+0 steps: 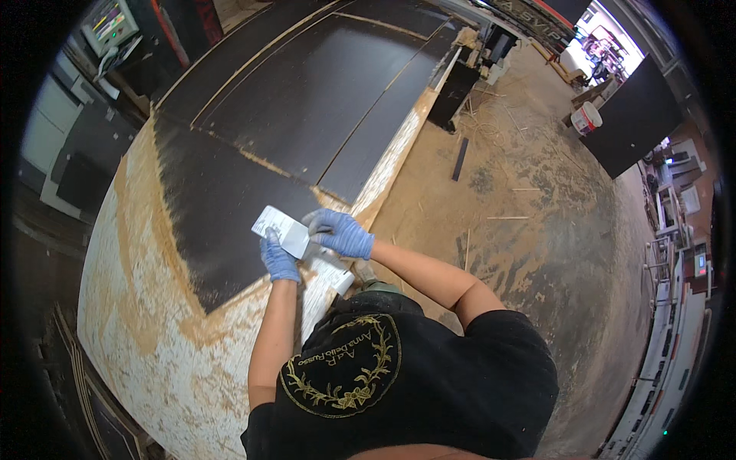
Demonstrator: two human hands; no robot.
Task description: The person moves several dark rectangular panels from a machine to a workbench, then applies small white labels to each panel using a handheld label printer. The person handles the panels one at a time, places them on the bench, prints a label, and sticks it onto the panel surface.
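Observation:
A small white sheet or pad of paper (280,228) with printing on it is held up over the near edge of the dark panel. My left hand (279,257), in a blue glove, grips it from below with the thumb on its face. My right hand (342,233), gloved likewise, has its fingers curled at the paper's right side. Whether those fingers pinch the paper's edge is hard to make out. Below them, a white piece (334,274) with a flat face lies at the table's edge, partly behind my body.
The large dark panel (307,100) has cut lines filled with sawdust and lies on a worn, dusty table bed (165,360). Black machine parts (460,88) stand at its right edge. Sawdust and strips litter the floor (491,199). A white bucket (586,118) stands farther right.

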